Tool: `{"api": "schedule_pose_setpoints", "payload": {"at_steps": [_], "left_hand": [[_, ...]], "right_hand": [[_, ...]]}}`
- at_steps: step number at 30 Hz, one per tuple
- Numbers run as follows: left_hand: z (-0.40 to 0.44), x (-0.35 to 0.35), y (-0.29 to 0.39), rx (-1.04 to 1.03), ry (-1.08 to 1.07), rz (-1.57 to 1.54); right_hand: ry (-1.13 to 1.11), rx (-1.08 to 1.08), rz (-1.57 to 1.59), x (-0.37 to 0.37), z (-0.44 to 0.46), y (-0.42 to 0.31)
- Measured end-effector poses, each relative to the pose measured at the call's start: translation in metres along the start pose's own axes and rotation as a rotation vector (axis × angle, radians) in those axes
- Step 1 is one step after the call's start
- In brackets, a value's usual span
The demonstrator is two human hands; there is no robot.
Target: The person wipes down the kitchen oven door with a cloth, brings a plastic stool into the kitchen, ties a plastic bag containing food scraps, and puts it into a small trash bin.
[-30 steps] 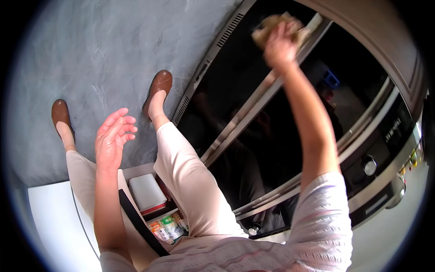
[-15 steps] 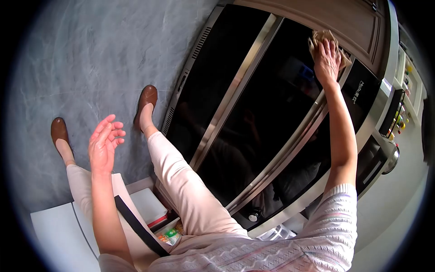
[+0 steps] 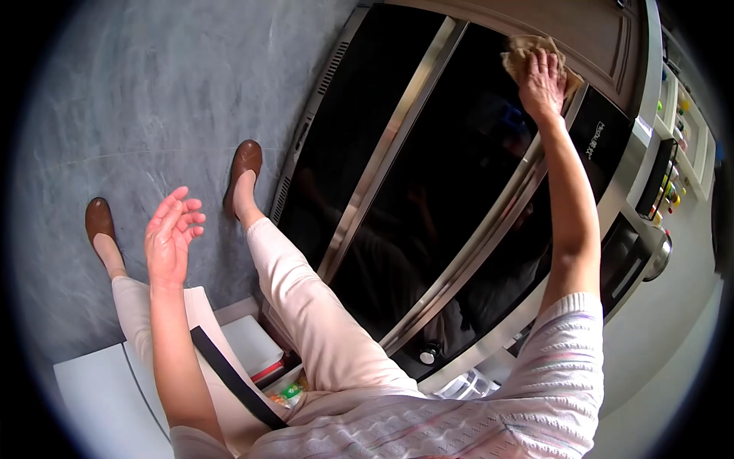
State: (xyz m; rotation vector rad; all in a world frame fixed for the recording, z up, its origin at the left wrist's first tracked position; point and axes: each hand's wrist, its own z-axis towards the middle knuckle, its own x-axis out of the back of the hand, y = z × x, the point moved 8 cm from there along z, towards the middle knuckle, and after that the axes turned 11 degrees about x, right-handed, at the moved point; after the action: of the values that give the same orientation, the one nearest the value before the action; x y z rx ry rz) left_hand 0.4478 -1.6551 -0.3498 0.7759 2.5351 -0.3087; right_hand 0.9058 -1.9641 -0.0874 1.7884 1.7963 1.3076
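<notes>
My right hand [image 3: 542, 88] presses a crumpled brown cloth [image 3: 522, 52] against the far upper edge of a black glass-fronted kitchen appliance [image 3: 451, 153]. Its fingers lie over the cloth, and the palm side is hidden. Beside the cloth, a long metal handle strip [image 3: 489, 222] runs across the front. My left hand [image 3: 170, 237] hangs in the air above the grey floor, holding nothing, its fingers loosely bent and apart.
Wooden cabinet panelling [image 3: 566, 30] adjoins the appliance's far side. Near my legs, an open drawer [image 3: 287, 379] holds packets, next to a white cabinet [image 3: 107, 390]. Bottles stand on a rack [image 3: 669, 187] at right. Both feet rest on the grey floor [image 3: 168, 92].
My right hand and the cloth have shifted slightly left and up along the appliance's far edge. The left hand has drifted a little left, still empty.
</notes>
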Motion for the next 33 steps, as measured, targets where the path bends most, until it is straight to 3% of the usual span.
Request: {"api": "schedule_pose_setpoints", "payload": {"at_steps": [3,6,8,11,16,18,19,22,26,33], "left_hand": [[0.002,-0.001,-0.001,0.012,-0.014,-0.003],[-0.003,0.0,0.009,0.013,-0.015,-0.021],[-0.005,0.003,0.013,-0.004,-0.019,-0.045],[-0.007,0.002,0.017,-0.009,-0.012,-0.059],[-0.004,0.002,0.011,0.008,0.0,-0.043],[0.0,0.003,0.005,0.021,0.014,-0.022],[0.002,0.005,0.001,0.03,0.022,-0.016],[0.013,0.005,-0.01,0.052,0.053,-0.011],[0.02,0.003,-0.018,0.072,0.083,0.0],[0.023,0.007,-0.025,0.081,0.106,0.038]], "right_hand": [[0.063,0.027,0.001,0.01,-0.054,-0.031],[-0.159,0.013,0.159,0.04,-0.146,-0.113],[-0.19,-0.015,0.306,0.036,-0.215,-0.156],[-0.21,-0.009,0.354,0.037,-0.226,-0.159],[0.014,0.031,0.022,0.014,-0.061,-0.065],[0.011,0.181,0.067,-0.025,0.006,-0.05],[0.001,0.25,0.119,-0.041,0.027,-0.055],[-0.122,0.186,0.025,-0.053,0.06,-0.095],[-0.163,0.294,-0.017,-0.07,0.057,-0.167],[-0.193,0.186,0.025,-0.089,0.117,-0.167]]}}
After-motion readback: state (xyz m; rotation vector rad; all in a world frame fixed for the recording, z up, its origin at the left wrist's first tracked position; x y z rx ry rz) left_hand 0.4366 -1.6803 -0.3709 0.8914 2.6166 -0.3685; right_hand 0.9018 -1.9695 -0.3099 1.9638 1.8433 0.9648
